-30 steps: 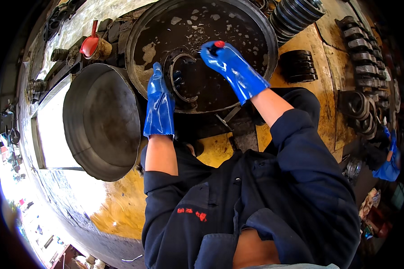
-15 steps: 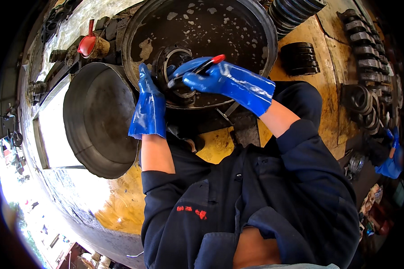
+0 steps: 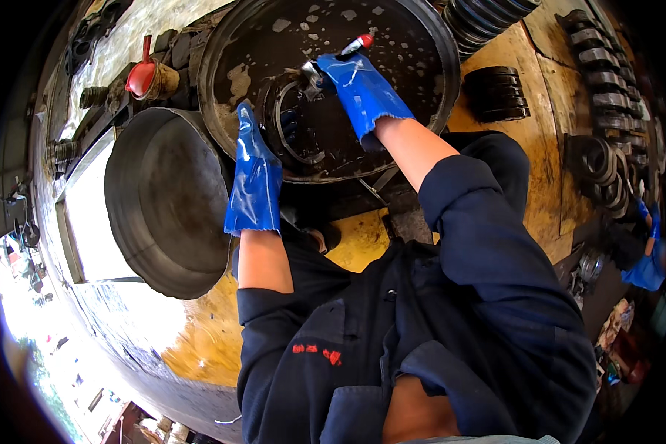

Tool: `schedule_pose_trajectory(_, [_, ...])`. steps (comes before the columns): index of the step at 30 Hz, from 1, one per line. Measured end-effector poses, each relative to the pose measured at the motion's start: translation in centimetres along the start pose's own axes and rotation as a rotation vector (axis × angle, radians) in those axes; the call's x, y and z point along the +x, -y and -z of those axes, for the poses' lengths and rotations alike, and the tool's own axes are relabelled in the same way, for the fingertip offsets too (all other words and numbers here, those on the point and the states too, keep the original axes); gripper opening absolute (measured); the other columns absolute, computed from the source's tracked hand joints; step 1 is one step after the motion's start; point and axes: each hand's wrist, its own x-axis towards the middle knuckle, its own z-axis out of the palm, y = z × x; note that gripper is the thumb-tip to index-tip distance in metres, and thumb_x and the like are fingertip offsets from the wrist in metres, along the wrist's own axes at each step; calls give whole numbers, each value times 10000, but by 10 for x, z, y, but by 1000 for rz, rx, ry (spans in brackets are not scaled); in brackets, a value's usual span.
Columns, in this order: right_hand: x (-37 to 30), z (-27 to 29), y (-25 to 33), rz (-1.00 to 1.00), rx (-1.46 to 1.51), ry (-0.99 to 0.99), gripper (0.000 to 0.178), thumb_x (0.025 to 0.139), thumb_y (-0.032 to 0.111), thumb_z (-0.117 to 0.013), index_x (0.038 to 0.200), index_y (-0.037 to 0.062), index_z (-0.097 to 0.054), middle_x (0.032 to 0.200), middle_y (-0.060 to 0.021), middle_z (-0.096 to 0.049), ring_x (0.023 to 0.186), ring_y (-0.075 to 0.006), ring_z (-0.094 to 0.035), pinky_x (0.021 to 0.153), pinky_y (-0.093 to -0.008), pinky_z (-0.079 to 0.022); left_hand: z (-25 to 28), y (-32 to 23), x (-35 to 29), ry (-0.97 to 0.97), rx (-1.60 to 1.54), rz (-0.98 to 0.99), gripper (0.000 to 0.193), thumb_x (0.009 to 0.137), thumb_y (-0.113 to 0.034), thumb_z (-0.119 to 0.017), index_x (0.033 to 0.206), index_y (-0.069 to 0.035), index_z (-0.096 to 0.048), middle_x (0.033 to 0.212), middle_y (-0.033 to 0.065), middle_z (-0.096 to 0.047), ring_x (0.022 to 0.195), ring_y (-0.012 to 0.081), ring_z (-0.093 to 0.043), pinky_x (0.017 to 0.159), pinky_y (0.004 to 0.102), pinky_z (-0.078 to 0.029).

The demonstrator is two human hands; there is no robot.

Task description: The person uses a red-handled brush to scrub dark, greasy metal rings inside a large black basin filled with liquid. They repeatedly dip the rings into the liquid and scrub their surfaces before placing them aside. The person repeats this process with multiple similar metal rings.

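A dark metal ring (image 3: 271, 115) stands tilted inside the near left part of a wide round basin (image 3: 207, 81), which holds dark liquid with patches of foam. My left hand (image 3: 255, 159), in a long blue rubber glove, grips the ring's near left wall; its thumb lies outside and dim blue fingertips show inside the opening. In my gloved right hand (image 3: 351, 78) is a brush (image 3: 357, 44) with a red-ended handle. Its pale metal-looking head is at the ring's far upper edge; whether it touches cannot be made out.
Left of the basin leans a large grey tub (image 3: 166, 200). Behind it, a red scoop (image 3: 142, 78) rests in a small bucket (image 3: 166, 83). Black rings (image 3: 496, 95) are stacked to the right, beside rows of dark metal parts (image 3: 599, 74). Another person (image 3: 644, 274) is at the far right.
My right hand has moved with the brush from the ring's near side, over its opening, away to its far upper edge. My left hand keeps its grip on the ring.
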Motion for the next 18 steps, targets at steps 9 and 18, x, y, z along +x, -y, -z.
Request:
schedule_pose_trajectory(9, [42, 12, -67, -51, 103, -55, 175, 901, 168, -659, 854, 2, -692, 741, -103, -677, 665, -191, -603, 625, -370, -472, -43, -2, -4, 55, 78, 45, 585, 1098, -446, -500, 1370, 63, -598, 1236, 151, -706, 1089, 257, -668, 1009, 365, -533])
schedule_pose_trajectory(18, [29, 68, -38, -120, -208, 119, 271, 856, 232, -676, 975, 13, -783, 926, -241, -747, 871, -365, -733, 770, -444, -552, -81, -43, -14, 126, 1229, -203, 585, 935, -317, -743, 1344, 79, -605, 1196, 173, -700, 1074, 231, -671, 958, 320, -519])
